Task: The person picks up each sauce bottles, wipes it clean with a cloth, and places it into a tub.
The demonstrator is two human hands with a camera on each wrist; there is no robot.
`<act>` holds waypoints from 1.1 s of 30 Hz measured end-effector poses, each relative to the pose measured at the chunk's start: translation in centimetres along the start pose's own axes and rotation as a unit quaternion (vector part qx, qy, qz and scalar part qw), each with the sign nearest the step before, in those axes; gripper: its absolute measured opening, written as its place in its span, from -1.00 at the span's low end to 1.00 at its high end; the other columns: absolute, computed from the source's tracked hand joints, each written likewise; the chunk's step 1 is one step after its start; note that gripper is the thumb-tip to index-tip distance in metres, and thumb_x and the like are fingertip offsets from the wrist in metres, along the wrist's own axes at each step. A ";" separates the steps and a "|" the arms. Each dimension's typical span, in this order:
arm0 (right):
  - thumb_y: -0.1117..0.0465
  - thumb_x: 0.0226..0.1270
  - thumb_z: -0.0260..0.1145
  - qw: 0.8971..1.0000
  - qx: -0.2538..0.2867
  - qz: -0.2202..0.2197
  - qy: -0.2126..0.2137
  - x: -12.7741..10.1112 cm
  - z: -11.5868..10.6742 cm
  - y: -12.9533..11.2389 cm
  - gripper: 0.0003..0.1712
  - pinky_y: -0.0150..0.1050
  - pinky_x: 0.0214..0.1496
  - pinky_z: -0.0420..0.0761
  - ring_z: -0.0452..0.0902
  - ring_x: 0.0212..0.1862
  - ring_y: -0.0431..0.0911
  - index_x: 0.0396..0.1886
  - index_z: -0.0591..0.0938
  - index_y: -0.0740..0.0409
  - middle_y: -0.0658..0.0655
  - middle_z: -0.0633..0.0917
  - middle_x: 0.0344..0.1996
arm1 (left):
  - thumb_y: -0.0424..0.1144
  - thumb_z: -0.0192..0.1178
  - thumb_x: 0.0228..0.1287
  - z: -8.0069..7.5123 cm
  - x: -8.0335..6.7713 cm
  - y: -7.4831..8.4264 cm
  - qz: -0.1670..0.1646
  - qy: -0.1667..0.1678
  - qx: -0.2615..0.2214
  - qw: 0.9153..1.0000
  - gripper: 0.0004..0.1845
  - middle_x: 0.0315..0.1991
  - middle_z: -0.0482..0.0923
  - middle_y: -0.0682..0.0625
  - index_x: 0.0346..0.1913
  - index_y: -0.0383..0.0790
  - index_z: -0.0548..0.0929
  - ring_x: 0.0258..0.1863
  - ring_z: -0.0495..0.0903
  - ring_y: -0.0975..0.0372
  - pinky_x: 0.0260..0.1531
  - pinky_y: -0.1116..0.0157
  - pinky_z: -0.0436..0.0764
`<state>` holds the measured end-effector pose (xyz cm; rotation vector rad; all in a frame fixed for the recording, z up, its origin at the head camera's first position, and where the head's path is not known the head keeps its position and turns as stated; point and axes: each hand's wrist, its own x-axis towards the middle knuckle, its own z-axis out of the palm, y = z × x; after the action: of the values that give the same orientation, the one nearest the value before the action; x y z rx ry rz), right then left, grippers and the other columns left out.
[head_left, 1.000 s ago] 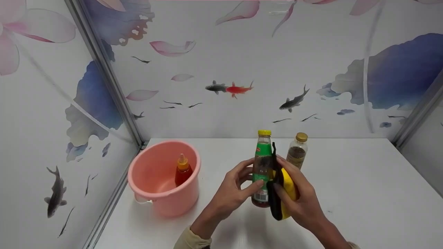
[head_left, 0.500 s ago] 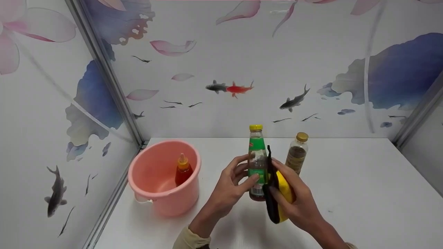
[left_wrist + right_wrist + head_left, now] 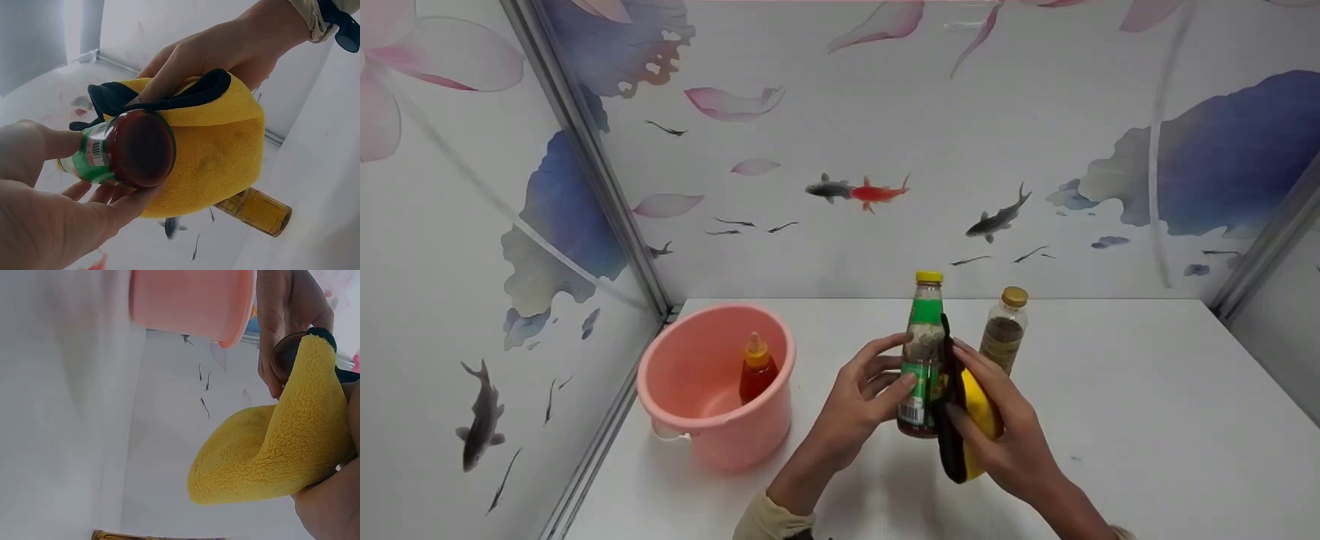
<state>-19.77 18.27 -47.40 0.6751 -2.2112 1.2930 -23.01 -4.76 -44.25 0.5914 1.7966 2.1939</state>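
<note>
Bucket (image 3: 716, 390) of pink plastic stands well to the left of the fingers, with a red squeeze bottle (image 3: 755, 373) upright inside it. Next comes the left hand (image 3: 864, 401), its fingers and thumb curled round the green-labelled bottle (image 3: 921, 356), held upright off the white table (image 3: 1147, 420). Against that bottle's right side the right hand (image 3: 1005, 435) presses a yellow cloth (image 3: 971, 420) with black edging, fingers wrapped about it. Just beyond those fingers stands a brown-filled bottle (image 3: 1003, 334).

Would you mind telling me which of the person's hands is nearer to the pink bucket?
Left. The left hand grips the green-labelled bottle, just right of the pink bucket; the right hand, holding the yellow cloth, lies beyond the bottle.
</note>
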 end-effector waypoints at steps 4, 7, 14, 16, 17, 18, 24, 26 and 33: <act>0.49 0.37 0.49 1.000 -0.006 -0.001 0.004 0.0 -0.2 0.1 -0.03 -0.55 0.50 0.41 0.43 0.53 -0.33 0.69 0.36 -0.09 0.04 0.41 0.65 | -0.13 0.26 0.63 0.1 -0.1 0.1 -0.006 -0.022 0.013 1.000 -0.41 0.41 0.57 -0.17 0.60 0.06 0.41 0.34 0.65 0.00 0.19 -0.04 0.78; 0.49 0.39 0.47 1.000 -0.011 0.001 0.007 0.1 -0.3 0.2 -0.03 -0.55 0.48 0.43 0.43 0.52 -0.33 0.69 0.35 -0.09 0.03 0.40 0.65 | -0.14 0.27 0.62 0.3 -0.2 -0.1 -0.006 -0.036 0.032 0.999 -0.41 0.41 0.59 -0.13 0.60 0.05 0.41 0.37 0.65 0.01 0.30 -0.08 0.71; 0.49 0.41 0.46 1.000 -0.026 0.004 0.010 0.1 -0.5 0.5 -0.04 -0.54 0.45 0.46 0.42 0.52 -0.37 0.70 0.34 -0.09 0.04 0.40 0.65 | -0.10 0.38 0.53 0.9 0.1 -0.8 -0.018 -0.037 0.053 0.998 -0.39 0.38 0.63 -0.05 0.54 0.07 0.46 0.37 0.66 0.03 0.42 -0.09 0.62; 0.49 0.41 0.45 1.000 -0.026 0.005 0.011 0.1 -0.5 0.6 -0.05 -0.54 0.45 0.45 0.42 0.53 -0.35 0.70 0.34 -0.09 0.04 0.41 0.65 | -0.09 0.39 0.52 1.0 0.1 -0.9 -0.021 -0.033 0.053 0.998 -0.39 0.40 0.59 -0.05 0.54 0.11 0.47 0.37 0.66 0.02 0.41 -0.08 0.63; 0.48 0.42 0.44 1.000 -0.024 0.007 0.010 0.2 -0.6 0.5 -0.05 -0.54 0.46 0.45 0.42 0.53 -0.34 0.70 0.34 -0.09 0.03 0.40 0.65 | -0.08 0.39 0.52 1.0 0.2 -1.0 -0.023 -0.032 0.053 0.998 -0.40 0.41 0.58 -0.04 0.53 0.14 0.48 0.36 0.65 0.03 0.42 -0.07 0.63; 0.48 0.43 0.44 1.000 -0.022 0.011 0.010 0.2 -0.7 0.5 -0.06 -0.53 0.46 0.46 0.42 0.53 -0.33 0.70 0.34 -0.09 0.03 0.40 0.66 | -0.07 0.39 0.52 1.0 0.2 -1.0 -0.024 -0.032 0.054 0.998 -0.40 0.40 0.57 -0.03 0.53 0.17 0.48 0.35 0.65 0.04 0.41 -0.06 0.63; 0.46 0.48 0.39 1.000 -0.021 0.019 0.010 0.3 -1.0 0.5 -0.09 -0.52 0.45 0.48 0.44 0.51 -0.32 0.71 0.31 -0.08 0.03 0.38 0.66 | -0.01 0.36 0.54 0.5 0.1 -0.9 -0.048 -0.055 0.046 0.996 -0.40 0.34 0.62 -0.04 0.55 0.21 0.47 0.31 0.69 0.05 0.29 -0.04 0.72; 0.46 0.49 0.38 1.000 -0.018 0.015 0.011 0.3 -1.0 0.5 -0.10 -0.51 0.44 0.50 0.47 0.47 -0.30 0.71 0.31 -0.07 0.04 0.39 0.66 | -0.02 0.34 0.56 0.4 0.1 -0.8 -0.052 -0.069 0.036 0.996 -0.40 0.34 0.63 -0.06 0.56 0.17 0.46 0.32 0.70 0.02 0.23 -0.03 0.76; 0.46 0.51 0.37 1.000 -0.008 0.008 0.009 0.4 -1.0 0.2 -0.11 -0.48 0.33 0.60 0.58 0.30 -0.22 0.72 0.31 -0.07 0.04 0.45 0.60 | -0.12 0.27 0.62 0.5 0.0 -0.8 -0.043 -0.091 0.008 0.995 -0.40 0.44 0.57 -0.09 0.61 0.06 0.42 0.39 0.66 -0.01 0.23 0.02 0.76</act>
<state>-20.05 19.20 -46.84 0.6375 -2.2143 1.2842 -22.86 -4.16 -44.98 0.6799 1.7137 2.0017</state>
